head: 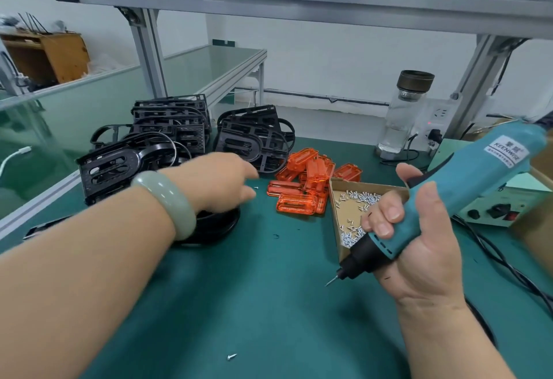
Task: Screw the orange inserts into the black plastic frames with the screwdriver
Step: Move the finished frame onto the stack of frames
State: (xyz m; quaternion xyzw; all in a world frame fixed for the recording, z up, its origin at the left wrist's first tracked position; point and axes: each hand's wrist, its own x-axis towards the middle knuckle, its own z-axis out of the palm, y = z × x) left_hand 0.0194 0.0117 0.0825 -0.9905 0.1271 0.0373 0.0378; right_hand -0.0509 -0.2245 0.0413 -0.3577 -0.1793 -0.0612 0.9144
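My right hand (419, 238) grips a teal electric screwdriver (466, 187), its bit pointing down-left above the green mat. My left hand (218, 181), blurred, reaches over the mat toward the piles of black plastic frames (254, 142), fingers loosely extended and holding nothing that I can see. Under that wrist lies another black frame (215, 226), partly hidden. A heap of orange inserts (305, 184) lies just right of my left hand. A cardboard tray (336, 199) holding several small screws sits behind the screwdriver.
More black frames (170, 127) are stacked at the back left. Loose screws (232, 357) lie on the mat. A glass bottle (402, 115) stands at the back right, beside a power supply box (502, 202) with cables trailing along the right edge.
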